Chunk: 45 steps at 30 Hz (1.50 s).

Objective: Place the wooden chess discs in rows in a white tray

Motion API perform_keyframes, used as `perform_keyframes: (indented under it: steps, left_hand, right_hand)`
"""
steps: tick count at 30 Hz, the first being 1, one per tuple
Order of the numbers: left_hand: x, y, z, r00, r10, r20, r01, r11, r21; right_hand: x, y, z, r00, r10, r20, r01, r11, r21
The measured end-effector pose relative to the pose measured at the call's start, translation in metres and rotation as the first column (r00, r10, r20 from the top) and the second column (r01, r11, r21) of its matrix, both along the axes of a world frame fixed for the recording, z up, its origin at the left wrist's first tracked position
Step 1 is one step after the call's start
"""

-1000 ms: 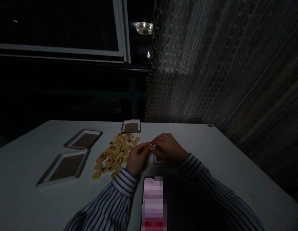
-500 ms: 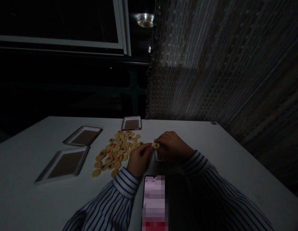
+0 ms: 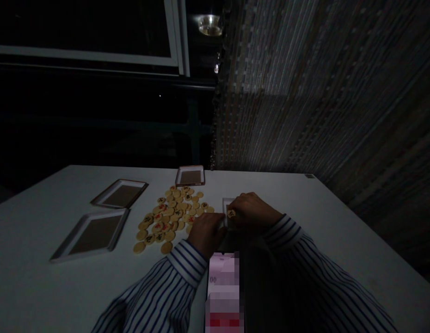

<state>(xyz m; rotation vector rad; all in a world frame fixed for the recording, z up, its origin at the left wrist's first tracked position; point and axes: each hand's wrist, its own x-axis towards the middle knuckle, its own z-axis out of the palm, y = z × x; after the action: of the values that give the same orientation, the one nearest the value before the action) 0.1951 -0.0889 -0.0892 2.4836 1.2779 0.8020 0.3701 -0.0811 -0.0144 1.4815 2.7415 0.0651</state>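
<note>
My right hand (image 3: 253, 210) pinches a Chinese chess piece (image 3: 230, 213), a round wooden disc with a dark character, over a small shallow box (image 3: 226, 201). Most of that box is hidden under the hand. My left hand (image 3: 207, 233) is at the box's left side, fingers closed on its edge, with the fingertips partly in shadow. Left of it lies a loose heap of Chinese chess pieces (image 3: 169, 212), some face up with red or black characters, others showing plain wood.
Two shallow trays (image 3: 123, 192), (image 3: 57, 255) lie open at the left of the white table (image 3: 340, 240), and a third tray (image 3: 180, 183) stands beyond the heap. A phone (image 3: 224, 273) lies in front of me. A beaded string curtain (image 3: 270, 115) hangs behind.
My right hand has drawn slightly right and down with the chess piece, over the box. My left hand has moved away from the piece, rightward and down to the box's edge.
</note>
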Motion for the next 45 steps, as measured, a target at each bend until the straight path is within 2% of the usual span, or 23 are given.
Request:
perform_keyframes:
  steps: [13, 31, 38, 45]
  left_hand:
    - [0.000, -0.001, 0.001, 0.998, -0.039, -0.059, 0.035, 0.996, -0.077]
    - [0.001, -0.004, 0.002, 0.997, -0.015, -0.078, 0.010, 0.998, -0.068]
    - [0.001, -0.001, -0.001, 0.995, -0.016, -0.103, 0.011, 0.999, -0.046]
    - [0.001, -0.002, 0.003, 0.994, -0.032, -0.105, 0.026, 0.998, -0.064]
  right_hand:
    - [-0.004, 0.004, -0.016, 0.996, -0.011, 0.083, 0.017, 0.997, -0.076]
    - [-0.004, 0.005, -0.019, 0.994, 0.078, 0.077, -0.069, 0.991, -0.115]
    - [-0.003, 0.005, -0.015, 0.997, 0.051, 0.065, -0.043, 0.993, -0.113]
    - [-0.004, 0.007, -0.020, 0.992, 0.054, 0.111, -0.044, 0.995, -0.084]
